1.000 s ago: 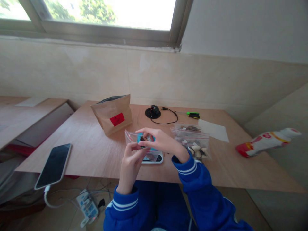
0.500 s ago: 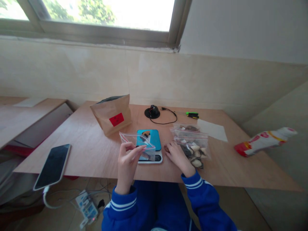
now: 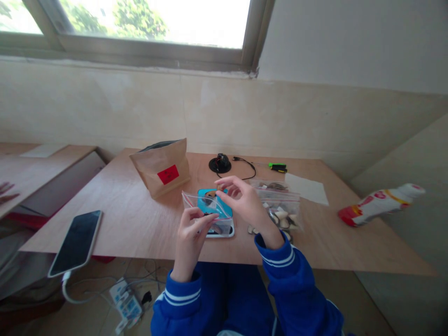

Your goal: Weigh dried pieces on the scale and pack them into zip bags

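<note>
My left hand (image 3: 191, 242) pinches the top edge of a clear zip bag (image 3: 206, 204) with a red-lined seal, holding it over a teal kitchen scale (image 3: 214, 201). My right hand (image 3: 243, 198) hangs above the far side of the scale, its thumb and fingers closed on a small brown piece (image 3: 220, 187). To the right lies a fuller zip bag (image 3: 282, 210) of pale and dark chunks. A few loose chunks (image 3: 251, 229) sit on the plywood table (image 3: 140, 228) beside it. The bag and my left fingers hide the scale's display.
A brown paper bag (image 3: 161, 170) with a red label stands behind my hands. Also on the table are a black cabled device (image 3: 220, 163), a green-handled screwdriver (image 3: 277, 167), white paper (image 3: 307, 189) and a phone (image 3: 75, 242). Another person's hand (image 3: 5, 193) rests at far left.
My right hand has moved left from the bag of chunks to above the scale. My left hand still holds the clear bag, now a little further right over the scale.
</note>
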Demonstrator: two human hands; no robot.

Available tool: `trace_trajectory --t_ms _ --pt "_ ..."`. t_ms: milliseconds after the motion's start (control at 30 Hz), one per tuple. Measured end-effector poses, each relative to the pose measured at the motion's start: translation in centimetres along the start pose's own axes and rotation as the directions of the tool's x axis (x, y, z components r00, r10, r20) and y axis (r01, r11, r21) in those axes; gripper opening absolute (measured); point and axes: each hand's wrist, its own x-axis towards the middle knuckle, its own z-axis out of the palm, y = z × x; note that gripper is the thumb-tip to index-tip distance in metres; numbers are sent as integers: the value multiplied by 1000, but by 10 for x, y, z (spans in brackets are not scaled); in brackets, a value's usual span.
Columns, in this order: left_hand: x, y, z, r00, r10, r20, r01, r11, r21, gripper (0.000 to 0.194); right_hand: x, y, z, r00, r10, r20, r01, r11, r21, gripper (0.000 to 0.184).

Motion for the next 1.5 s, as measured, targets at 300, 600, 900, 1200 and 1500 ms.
trace_trajectory --t_ms 300,600,900,1200,1500 --pt "2 -3 -7 999 -29 -30 29 999 26 17 15 66 45 971 -11 239 86 949 -302 30" --pt "11 -4 0 998 -40 -40 40 999 16 15 8 102 57 968 18 250 96 895 -437 30" --pt "19 -4 6 999 -7 -50 8 1000 11 12 19 80 34 984 174 -29 -175 983 -50 15" --pt "15 -8 3 999 -42 -30 43 999 17 12 15 49 31 966 99 -238 -8 934 357 17" --pt "12 -11 1 999 -40 -9 40 999 5 15 32 109 11 987 53 -150 -77 985 -154 32"
